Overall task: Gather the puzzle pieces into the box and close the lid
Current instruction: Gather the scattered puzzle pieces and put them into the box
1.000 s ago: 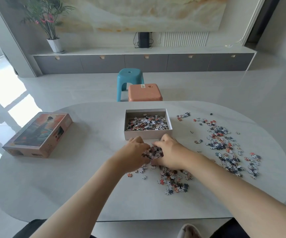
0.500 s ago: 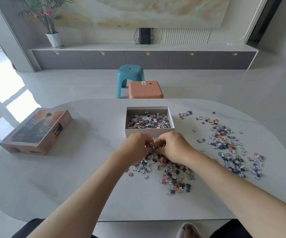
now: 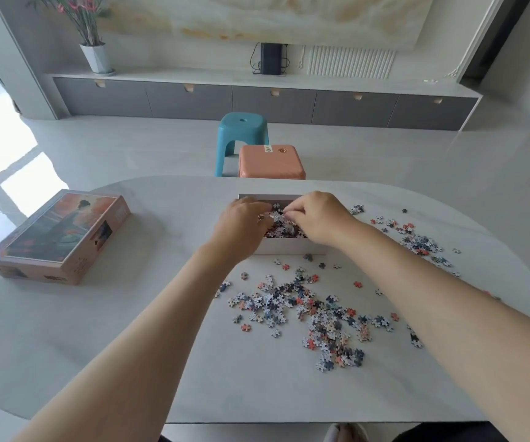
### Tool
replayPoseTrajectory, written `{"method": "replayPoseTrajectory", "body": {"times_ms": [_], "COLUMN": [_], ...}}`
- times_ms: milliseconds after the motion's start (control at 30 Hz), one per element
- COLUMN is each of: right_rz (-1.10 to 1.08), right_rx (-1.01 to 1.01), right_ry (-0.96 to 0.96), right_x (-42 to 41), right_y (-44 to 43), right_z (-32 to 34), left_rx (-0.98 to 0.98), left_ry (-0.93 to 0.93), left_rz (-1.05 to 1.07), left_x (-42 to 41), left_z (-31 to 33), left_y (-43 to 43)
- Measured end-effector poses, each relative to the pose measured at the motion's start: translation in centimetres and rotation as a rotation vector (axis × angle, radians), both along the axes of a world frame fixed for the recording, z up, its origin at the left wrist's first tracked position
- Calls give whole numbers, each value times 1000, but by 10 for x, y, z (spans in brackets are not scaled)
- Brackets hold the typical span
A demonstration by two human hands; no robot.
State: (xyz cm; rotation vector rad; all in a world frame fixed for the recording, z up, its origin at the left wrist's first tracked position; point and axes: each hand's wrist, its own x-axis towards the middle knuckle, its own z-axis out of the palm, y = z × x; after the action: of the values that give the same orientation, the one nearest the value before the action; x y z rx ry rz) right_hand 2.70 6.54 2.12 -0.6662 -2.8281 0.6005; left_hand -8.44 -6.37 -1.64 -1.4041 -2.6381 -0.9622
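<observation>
An open white box (image 3: 289, 248) stands at the table's middle, partly filled with puzzle pieces. Both hands hover over it, cupped together. My left hand (image 3: 241, 223) and my right hand (image 3: 318, 215) hold a clump of puzzle pieces (image 3: 276, 216) between their fingertips above the box's inside. Just in front of the box a loose heap of puzzle pieces (image 3: 308, 311) lies spread on the table. A second scatter of pieces (image 3: 420, 242) lies to the right. The picture-printed lid (image 3: 56, 234) rests at the far left of the table.
The oval white table (image 3: 130, 346) ends close to my body. Behind its far edge stand a blue stool (image 3: 241, 135) and an orange stool (image 3: 271, 162). A low grey cabinet runs along the back wall.
Both hands scooped pieces from the near heap, lifted them and moved away from me to over the box. The heap in front of the box is thinner.
</observation>
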Motion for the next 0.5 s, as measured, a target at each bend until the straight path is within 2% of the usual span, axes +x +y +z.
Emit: {"method": "replayPoseTrajectory", "body": {"times_ms": [67,167,233,333,400,500], "right_rz": [27,63,120,220,217,178], "right_rx": [15,84,94,5,84,253], "right_ry": [19,253,295,54,-103,-143], "right_x": [3,19,36,59,69,77], "right_y": [2,0,-5,-11,-12,-18], "right_z": [-5,-7,-8,-17,-28,-49], "left_rx": [-36,-8,35,33,-41,-182], "left_ry": [45,147,226,203,155,187], "left_rz": [-33,-74,-115,-209,-265,-325], "left_x": [-1,6,15,31,39,48], "left_z": [-6,-7,-6,-7,-14,-30], "left_y": [-4,-13,-22,-35,-41,-43]}}
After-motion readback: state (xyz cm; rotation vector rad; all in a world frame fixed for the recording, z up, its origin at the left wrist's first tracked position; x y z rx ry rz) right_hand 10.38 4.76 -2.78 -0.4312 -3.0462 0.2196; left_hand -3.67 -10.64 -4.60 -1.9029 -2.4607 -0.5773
